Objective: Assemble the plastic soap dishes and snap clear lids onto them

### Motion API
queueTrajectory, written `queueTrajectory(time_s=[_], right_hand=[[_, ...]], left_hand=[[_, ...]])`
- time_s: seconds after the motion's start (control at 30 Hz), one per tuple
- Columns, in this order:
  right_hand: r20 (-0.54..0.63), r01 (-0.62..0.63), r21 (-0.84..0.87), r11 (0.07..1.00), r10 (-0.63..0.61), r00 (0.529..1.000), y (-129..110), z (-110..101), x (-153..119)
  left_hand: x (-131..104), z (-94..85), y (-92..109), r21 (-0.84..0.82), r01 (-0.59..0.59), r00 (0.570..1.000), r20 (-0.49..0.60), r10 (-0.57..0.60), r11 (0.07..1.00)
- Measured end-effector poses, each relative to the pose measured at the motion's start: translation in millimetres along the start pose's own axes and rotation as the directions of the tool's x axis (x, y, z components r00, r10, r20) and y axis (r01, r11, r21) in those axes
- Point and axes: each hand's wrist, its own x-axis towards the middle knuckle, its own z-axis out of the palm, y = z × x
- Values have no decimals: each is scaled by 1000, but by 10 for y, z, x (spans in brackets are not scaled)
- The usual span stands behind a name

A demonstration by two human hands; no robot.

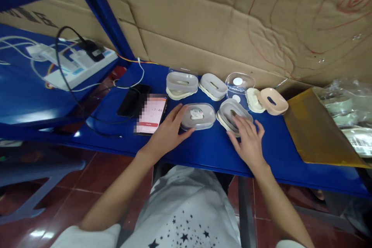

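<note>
My left hand (173, 128) touches the left end of a grey oval dish (207, 117), its thumb and fingers apart around the rim. A white piece (197, 114) lies in that dish. My right hand (247, 136) rests over a grey dish on a cream base (226, 107), fingers spread, fingertips inside it. Behind them sit two more grey dishes on cream bases, one at left (174, 80) and one at right (209, 79). Clear lids (246, 81) with white round stickers lie beside a cream base (253, 101) and a peach dish (276, 100).
A lit phone (151, 114) and a black device (130, 102) lie left on the blue table (197, 151). A power strip (84, 75) with cables is farther left. At right stands a yellow-brown box (316, 131) with wrapped dishes. Cardboard (197, 19) stands behind.
</note>
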Motion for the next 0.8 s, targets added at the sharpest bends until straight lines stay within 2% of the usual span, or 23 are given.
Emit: queueTrajectory(time_s=[0.07, 0.13, 0.2, 0.27, 0.33, 0.43, 0.53, 0.63, 0.73, 0.8], right_hand=[[-24, -78, -19, 997, 78, 997, 98, -63, -70], [-83, -113, 28, 993, 115, 990, 175, -133, -164], [-179, -164, 74, 984, 175, 968, 244, -205, -278], [-236, -226, 70, 971, 237, 942, 327, -265, -410], [-234, -286, 5, 958, 280, 931, 430, -301, -559], [-184, -336, -119, 934, 311, 932, 584, -313, -773], [-183, -333, -155, 930, 304, 935, 646, -324, -850], [-145, -219, -126, 968, 201, 969, 606, -332, -644], [-25, -56, -86, 995, 54, 998, 558, -238, -186], [33, -14, -98, 995, 17, 999, 551, -101, 144]], left_hand=[[69, 35, 99, 97, -5, 997, -75, 12, 995], [111, 118, 270, 147, -66, 993, -85, 80, 987], [136, 253, 483, 140, -200, 980, 28, 199, 970], [162, 408, 687, 107, -351, 923, 205, 325, 930], [191, 535, 843, 110, -428, 870, 317, 377, 897], [197, 600, 960, 144, -466, 845, 364, 391, 873], [88, 540, 964, 141, -501, 828, 364, 426, 854], [-105, 451, 900, 105, -490, 829, 363, 426, 865], [-273, 368, 800, 83, -430, 864, 329, 382, 899], [-338, 314, 730, 91, -385, 898, 268, 350, 919]])
